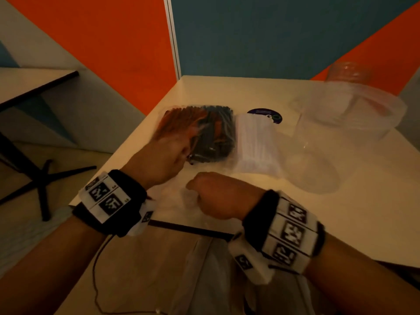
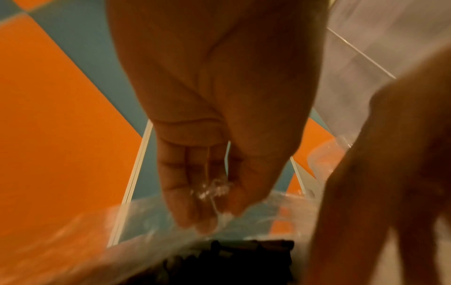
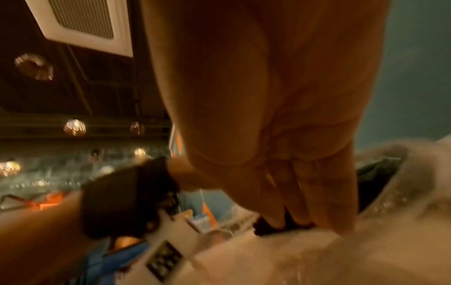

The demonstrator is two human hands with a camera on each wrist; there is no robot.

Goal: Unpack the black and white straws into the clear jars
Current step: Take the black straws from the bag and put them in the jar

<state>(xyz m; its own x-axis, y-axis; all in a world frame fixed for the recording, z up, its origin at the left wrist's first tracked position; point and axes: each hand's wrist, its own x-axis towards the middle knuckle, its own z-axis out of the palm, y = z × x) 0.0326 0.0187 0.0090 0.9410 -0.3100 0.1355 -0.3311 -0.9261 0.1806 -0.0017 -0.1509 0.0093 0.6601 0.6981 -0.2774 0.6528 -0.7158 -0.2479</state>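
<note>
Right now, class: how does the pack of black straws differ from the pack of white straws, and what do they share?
The black straw pack is dark; the white straw pack is pale. The left hand and right hand grip the black straw pack's wrapper; the white straw pack lies untouched. Both are wrapped in clear plastic, side by side on the table.

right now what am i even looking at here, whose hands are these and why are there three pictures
No machine: these are a person's two bare hands, with cameras strapped on the wrists. The wide picture comes from a head camera; the other two look along each hand. On the table are a bag of black straws, a bag of white straws and blurred clear jars. The left hand and the right hand both grip the bag of black straws, fingers pinching its plastic.
</note>
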